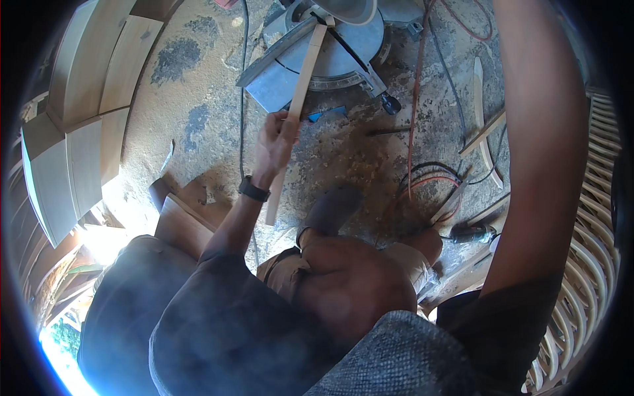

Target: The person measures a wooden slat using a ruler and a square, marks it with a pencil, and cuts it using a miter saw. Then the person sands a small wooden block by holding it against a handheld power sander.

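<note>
My left hand [277, 142], wearing a dark wristband, is closed around a long, narrow wooden strip [306, 76]. The strip's far end lies on the metal base of a miter saw [277, 92], against its fence and close to the dark slot in the round table. Its near end sticks out past my wrist, above the floor. A pale round part [350, 10] of the saw shows at the top edge. My right arm [538, 145] reaches up along the right side, and its hand is beyond the top edge.
Pale wooden panels [86, 66] stand at the left. Rows of curved wooden pieces [588, 264] line the right. Cables [416, 99], a curved offcut [480, 112], and a dark power tool [472, 233] lie on the stained floor. A black knob [391, 103] juts from the saw's front.
</note>
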A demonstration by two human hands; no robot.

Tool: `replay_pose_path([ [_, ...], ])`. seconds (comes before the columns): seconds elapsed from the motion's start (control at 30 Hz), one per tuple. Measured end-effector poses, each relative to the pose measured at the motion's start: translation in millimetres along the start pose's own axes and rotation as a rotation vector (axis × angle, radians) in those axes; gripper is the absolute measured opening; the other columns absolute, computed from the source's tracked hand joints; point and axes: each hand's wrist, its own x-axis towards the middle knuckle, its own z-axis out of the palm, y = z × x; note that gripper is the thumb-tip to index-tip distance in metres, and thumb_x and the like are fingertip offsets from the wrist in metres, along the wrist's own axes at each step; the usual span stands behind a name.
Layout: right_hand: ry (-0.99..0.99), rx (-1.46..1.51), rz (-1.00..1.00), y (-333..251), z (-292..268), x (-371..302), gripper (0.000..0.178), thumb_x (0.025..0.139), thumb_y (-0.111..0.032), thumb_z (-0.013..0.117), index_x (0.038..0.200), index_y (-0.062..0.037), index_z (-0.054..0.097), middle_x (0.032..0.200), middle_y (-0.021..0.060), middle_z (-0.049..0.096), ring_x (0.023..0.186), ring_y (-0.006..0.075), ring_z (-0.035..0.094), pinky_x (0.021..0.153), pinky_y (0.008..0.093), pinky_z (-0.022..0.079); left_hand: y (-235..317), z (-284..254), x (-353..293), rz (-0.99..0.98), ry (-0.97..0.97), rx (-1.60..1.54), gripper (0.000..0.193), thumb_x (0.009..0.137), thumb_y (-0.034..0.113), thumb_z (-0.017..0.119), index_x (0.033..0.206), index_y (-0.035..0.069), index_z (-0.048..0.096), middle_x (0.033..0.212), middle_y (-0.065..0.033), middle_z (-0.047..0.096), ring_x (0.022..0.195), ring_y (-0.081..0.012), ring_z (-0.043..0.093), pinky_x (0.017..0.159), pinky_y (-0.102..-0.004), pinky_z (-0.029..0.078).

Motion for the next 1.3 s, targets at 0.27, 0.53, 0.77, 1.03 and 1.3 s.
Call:
replay_pose_path([
  [0.27,-0.078,-0.004,-0.059,-27,14,-16,0.033,0.095,-0.015,0.069,0.124,-0.0017,0.059,0.083,0.0077,0.067,0.064,0.0147,0.064,0.056,0.0301,0.053,6,62,-20,0.007,0.128,-0.114,0.037,0.108,0.033,0.055,0.121,-0.001,0.048,0.100,-0.0083,0.066,0.085,-0.0106,0.064,0.071,-0.0270,0.057],
  [0.53,-0.213,-0.010,-0.263,-83,46,-70,0.032,0.095,-0.016,0.069,0.123,-0.0016,0.060,0.082,0.0079,0.067,0.064,0.0151,0.064,0.055,0.0307,0.053,2,81,-12,0.050,-0.129,-0.145,0.036,0.106,0.031,0.058,0.121,-0.001,0.050,0.093,-0.0079,0.067,0.080,-0.0112,0.064,0.069,-0.0279,0.056],
  [0.77,-0.307,0.068,-0.425,-134,89,-122,0.032,0.095,-0.016,0.069,0.122,-0.0016,0.060,0.082,0.0081,0.067,0.063,0.0154,0.064,0.055,0.0311,0.053,18,44,-13,0.028,-0.284,0.098,0.030,0.100,0.018,0.061,0.120,-0.004,0.053,0.097,-0.0120,0.069,0.080,-0.0144,0.065,0.066,-0.0293,0.056],
  [1.03,-0.315,0.099,-0.461,-147,103,-134,0.031,0.095,-0.017,0.069,0.121,-0.0015,0.060,0.082,0.0083,0.068,0.063,0.0157,0.064,0.055,0.0316,0.054,-3,27,-10,0.166,0.000,-0.070,0.032,0.108,0.026,0.054,0.123,-0.002,0.049,0.102,-0.0109,0.069,0.083,-0.0104,0.064,0.066,-0.0262,0.056],
  [1.3,-0.304,0.047,-0.410,-128,90,-116,0.030,0.095,-0.017,0.069,0.120,-0.0015,0.061,0.081,0.0085,0.068,0.063,0.0161,0.064,0.055,0.0322,0.054,27,44,8,0.041,-0.330,-0.067,0.029,0.097,0.018,0.070,0.116,-0.002,0.061,0.090,-0.0062,0.070,0.076,-0.0088,0.063,0.066,-0.0263,0.052],
])
